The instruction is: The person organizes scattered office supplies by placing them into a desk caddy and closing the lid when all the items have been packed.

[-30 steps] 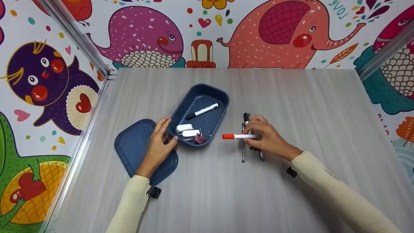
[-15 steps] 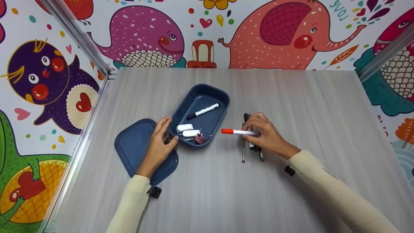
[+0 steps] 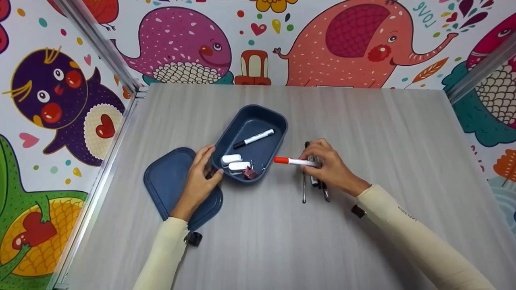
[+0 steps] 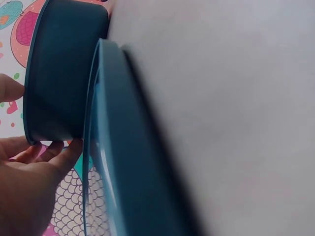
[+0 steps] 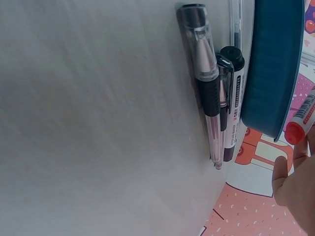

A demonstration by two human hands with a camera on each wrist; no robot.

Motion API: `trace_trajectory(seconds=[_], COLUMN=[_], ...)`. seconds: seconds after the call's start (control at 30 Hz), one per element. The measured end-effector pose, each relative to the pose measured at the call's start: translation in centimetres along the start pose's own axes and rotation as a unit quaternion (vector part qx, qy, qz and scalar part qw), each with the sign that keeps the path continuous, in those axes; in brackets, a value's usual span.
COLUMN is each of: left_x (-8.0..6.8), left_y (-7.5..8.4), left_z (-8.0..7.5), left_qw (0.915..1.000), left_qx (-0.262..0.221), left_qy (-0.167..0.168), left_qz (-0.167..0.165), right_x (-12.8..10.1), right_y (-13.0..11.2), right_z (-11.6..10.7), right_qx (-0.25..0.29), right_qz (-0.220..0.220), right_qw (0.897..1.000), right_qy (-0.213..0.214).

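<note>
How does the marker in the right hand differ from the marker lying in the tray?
The orange-capped marker is pinched in the right hand, off the table; the black-capped marker lies loose in the blue tray. The first points level toward the tray, the second slants. Both have white barrels.

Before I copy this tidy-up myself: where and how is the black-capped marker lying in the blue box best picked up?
Pinch the black-capped marker across its white barrel near the middle, coming straight down from above. It lies flat and diagonal on the floor of the blue box, apart from the walls, so fingers probably fit on both sides; its ends offer less grip.
</note>
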State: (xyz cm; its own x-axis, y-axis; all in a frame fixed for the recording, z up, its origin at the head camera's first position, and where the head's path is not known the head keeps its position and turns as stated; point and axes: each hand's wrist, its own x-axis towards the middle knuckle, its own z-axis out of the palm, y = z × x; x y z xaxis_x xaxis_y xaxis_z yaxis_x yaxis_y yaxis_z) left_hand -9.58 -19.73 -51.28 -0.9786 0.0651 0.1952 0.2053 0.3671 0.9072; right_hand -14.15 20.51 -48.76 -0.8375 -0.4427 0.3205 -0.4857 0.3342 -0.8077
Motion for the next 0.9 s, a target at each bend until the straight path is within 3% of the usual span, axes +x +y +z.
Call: trace_trajectory(seconds=[0.9], left_x=[0.1], left_y=[-0.1], left_z=[0.0], left_qw=[1.0000], left_qx=[-0.006], left_qy=[0.001], left_qz=[0.006], right_x=[2.8], right_y=[0.1], right_z=[1.5], right_qx=[0.010], right_qz=[-0.013], right_qw=[1.000], right_qy=[-0.001])
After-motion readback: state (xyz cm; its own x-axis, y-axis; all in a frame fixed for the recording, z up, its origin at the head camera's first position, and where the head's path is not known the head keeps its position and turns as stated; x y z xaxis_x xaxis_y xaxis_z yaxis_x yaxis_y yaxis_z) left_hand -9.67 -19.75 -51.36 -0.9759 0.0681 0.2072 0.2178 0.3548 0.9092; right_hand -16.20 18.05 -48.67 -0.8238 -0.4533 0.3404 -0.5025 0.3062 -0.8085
